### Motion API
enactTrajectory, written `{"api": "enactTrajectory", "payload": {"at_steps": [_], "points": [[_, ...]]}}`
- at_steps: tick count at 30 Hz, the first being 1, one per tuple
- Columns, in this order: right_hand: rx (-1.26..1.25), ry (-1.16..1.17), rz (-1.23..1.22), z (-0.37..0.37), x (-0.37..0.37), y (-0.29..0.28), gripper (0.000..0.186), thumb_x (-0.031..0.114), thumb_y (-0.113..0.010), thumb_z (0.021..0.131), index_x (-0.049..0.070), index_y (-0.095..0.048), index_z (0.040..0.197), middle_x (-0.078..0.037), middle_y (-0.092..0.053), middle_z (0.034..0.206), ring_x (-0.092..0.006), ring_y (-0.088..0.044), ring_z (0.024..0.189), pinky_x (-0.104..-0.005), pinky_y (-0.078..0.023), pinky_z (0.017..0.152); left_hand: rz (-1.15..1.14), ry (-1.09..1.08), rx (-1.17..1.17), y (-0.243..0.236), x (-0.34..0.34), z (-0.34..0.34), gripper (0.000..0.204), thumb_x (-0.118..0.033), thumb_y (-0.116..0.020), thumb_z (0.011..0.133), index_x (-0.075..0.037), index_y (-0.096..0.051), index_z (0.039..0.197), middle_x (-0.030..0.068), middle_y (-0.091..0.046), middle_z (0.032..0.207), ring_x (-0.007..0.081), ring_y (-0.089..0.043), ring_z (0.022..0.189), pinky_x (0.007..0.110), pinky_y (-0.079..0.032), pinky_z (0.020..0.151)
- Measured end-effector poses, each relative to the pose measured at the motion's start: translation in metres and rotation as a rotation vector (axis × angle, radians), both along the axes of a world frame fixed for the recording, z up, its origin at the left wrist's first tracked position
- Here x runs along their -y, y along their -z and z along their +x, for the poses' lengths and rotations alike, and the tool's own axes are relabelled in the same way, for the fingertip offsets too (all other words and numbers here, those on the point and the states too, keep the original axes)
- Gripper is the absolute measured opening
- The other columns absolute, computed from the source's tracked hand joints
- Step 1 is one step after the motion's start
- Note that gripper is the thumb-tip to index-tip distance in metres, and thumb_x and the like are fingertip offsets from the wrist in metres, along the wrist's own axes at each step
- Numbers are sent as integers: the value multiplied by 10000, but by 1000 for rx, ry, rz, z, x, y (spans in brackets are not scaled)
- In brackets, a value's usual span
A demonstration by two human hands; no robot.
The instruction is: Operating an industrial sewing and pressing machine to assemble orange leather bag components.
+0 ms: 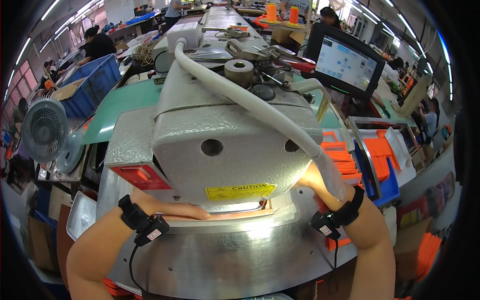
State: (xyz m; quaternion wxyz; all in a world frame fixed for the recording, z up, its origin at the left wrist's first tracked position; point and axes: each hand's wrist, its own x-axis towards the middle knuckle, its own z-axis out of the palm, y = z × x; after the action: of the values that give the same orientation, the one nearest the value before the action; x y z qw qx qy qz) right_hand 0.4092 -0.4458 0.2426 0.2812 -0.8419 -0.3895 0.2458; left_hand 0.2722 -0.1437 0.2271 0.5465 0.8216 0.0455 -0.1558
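Note:
A large grey industrial sewing machine head (225, 145) fills the middle and hides much of the work under it. My left hand (172, 207) reaches in under its left side, one finger stretched flat along a narrow tan strip (240, 216); the other fingers are covered. Whether the strip is the edge of a larger piece, I cannot tell. On the right, my right hand (313, 181) goes behind the machine head, so its fingers and anything in them are hidden. Light shines on the metal work plate (220, 260) below.
Orange fabric pieces (341, 157) lie stacked right of the machine, beside a blue tray (389, 186). A control screen (345, 62) stands at the back right. At the left are a fan (45, 130), a blue crate (92, 85) and a metal tray (81, 215). A thick white cable (240, 92) crosses the machine.

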Motion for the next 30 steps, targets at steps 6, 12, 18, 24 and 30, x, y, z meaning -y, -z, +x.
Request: {"api": "enactTrajectory", "payload": {"at_steps": [6,12,18,24,30], "points": [[71,-74,-154,21,-11,18,512,371,-550,972,82,-474,1388,-121,-566,1339,-261,-511,1277,-548,-333,1102,-54,19,-34,-10,15,5,575,-292,-922,665,-62,-706,1146,84,-696,1155,182,-649,1044,279,-509,914],[203,-182,-143,42,9,55,512,389,-574,932,162,-499,1386,-95,-507,1427,-272,-330,1429,-590,1,1199,-133,-13,-113,7,19,11,685,-345,-953,586,-53,-682,1142,99,-689,1165,206,-656,1049,300,-530,901],[-54,6,-65,1,9,-16,592,442,-539,939,187,-422,1460,-84,-427,1496,-273,-249,1474,-599,-13,1199,-56,87,-245,6,28,17,594,-317,-885,731,-54,-665,1217,95,-668,1194,186,-616,1098,291,-484,927],[-3,-138,-204,54,18,50,752,527,-585,888,208,-330,1521,-65,-335,1558,-267,-193,1498,-647,6,1178,-142,46,-147,4,35,12,624,-354,-888,718,-48,-664,1214,96,-668,1187,176,-619,1075,282,-493,899],[44,-207,-270,49,8,44,1071,573,-806,673,171,-302,1528,-119,-353,1542,-330,-190,1491,-677,21,1158,77,126,-95,26,24,17,661,-379,-898,692,-71,-660,1226,84,-679,1159,174,-638,1031,290,-519,847]]}}
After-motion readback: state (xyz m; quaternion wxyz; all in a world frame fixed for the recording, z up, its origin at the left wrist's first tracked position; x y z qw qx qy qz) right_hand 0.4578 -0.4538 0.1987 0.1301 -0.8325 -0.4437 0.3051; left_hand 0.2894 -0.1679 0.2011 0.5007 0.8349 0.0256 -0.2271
